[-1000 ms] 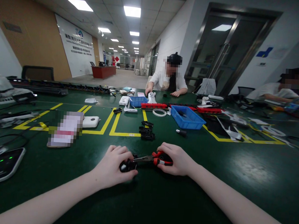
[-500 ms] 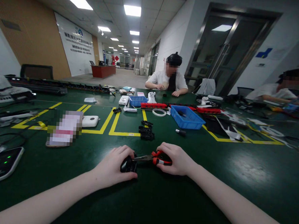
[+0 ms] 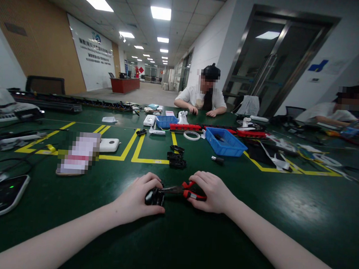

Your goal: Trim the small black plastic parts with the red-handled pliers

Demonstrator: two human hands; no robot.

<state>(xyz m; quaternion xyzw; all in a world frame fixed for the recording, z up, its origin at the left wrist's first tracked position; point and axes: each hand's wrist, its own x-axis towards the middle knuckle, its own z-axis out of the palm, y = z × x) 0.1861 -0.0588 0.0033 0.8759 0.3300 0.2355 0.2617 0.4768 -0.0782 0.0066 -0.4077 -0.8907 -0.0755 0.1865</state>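
While pinned to the green table [image 3: 253, 220] by the clamped left hand [image 3: 139, 199], small black plastic part [image 3: 153, 197] gripped with red-handled pliers [image 3: 182, 190], squeezed in right hand [image 3: 212, 192]; next, probably steady pull.

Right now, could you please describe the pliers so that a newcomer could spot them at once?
On the green table, look at the near edge, just below the yellow floor-tape lines. The pliers lie between the two hands: the right hand grips the handles, and the nose reaches a small black part under the left hand. Their red handles set them apart from the black parts nearby.
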